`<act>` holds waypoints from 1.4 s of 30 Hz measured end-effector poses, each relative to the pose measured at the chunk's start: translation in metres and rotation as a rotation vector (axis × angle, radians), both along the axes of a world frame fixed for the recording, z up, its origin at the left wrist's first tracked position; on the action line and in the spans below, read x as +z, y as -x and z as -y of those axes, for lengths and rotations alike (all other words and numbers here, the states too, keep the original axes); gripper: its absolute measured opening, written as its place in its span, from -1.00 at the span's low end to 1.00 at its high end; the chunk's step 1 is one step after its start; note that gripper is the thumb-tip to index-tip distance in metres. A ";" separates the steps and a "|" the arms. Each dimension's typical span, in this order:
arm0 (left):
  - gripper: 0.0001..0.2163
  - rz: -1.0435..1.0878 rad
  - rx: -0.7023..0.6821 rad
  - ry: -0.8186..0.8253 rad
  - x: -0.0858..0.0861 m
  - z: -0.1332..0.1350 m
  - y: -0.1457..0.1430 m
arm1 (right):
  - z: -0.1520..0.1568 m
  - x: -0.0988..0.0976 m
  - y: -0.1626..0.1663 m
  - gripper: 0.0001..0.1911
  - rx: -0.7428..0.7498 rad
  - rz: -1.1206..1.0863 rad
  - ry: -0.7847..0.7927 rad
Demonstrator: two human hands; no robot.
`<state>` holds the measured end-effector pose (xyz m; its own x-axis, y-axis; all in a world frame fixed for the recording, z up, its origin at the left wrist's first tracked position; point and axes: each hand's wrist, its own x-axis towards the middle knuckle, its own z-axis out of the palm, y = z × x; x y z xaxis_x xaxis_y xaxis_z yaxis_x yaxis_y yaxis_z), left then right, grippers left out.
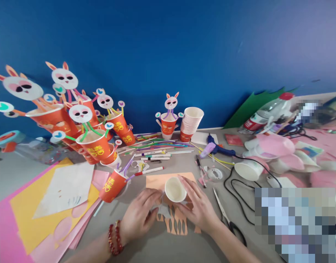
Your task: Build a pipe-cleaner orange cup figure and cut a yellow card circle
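A paper cup (pixel 175 189) with a pale inside faces up toward me, and my right hand (pixel 196 204) is closed around its right side. Left of the cup is my left hand (pixel 140 212), its fingers bent and drawn together near a small piece of paper. What they pinch is partly hidden. Beneath both hands lies a peach paper sheet (pixel 154 179) with petal-shaped cutouts along its near part. A red bead bracelet (pixel 115 237) circles my left wrist. Black-handled scissors (pixel 225 215) lie right of my right hand.
Red cups with rabbit figures (pixel 98 146) crowd the left; one tilted red cup (pixel 113 186) is near my left hand. Markers (pixel 157 157), pipe cleaners, a cup stack (pixel 191 122) and a blue glue gun (pixel 218 148) with its looping cord stand behind. Coloured paper (pixel 55 204) covers the left.
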<state>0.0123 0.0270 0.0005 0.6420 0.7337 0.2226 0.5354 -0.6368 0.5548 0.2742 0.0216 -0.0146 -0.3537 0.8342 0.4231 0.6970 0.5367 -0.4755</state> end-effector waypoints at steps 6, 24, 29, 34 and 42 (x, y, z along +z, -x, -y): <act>-0.51 -0.234 -0.063 0.085 0.002 0.000 -0.003 | -0.002 0.001 0.001 -0.30 0.003 0.034 -0.017; -0.55 -0.181 -0.053 -0.025 0.000 0.004 -0.003 | -0.001 -0.004 -0.008 -0.32 -0.052 0.034 0.065; -0.53 -0.146 -0.067 -0.034 -0.002 0.004 0.000 | -0.001 -0.002 -0.004 -0.32 -0.041 0.062 0.048; -0.52 -0.147 -0.069 -0.068 -0.006 0.005 0.001 | -0.003 0.003 -0.006 -0.32 -0.068 0.037 0.075; -0.56 -0.111 -0.048 -0.076 -0.014 0.006 0.002 | -0.003 0.003 -0.015 -0.32 -0.057 -0.049 0.160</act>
<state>0.0104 0.0208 -0.0130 0.7001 0.6850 0.2014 0.5586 -0.7012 0.4431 0.2895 0.0243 -0.0119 -0.2858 0.9106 0.2985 0.6983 0.4112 -0.5859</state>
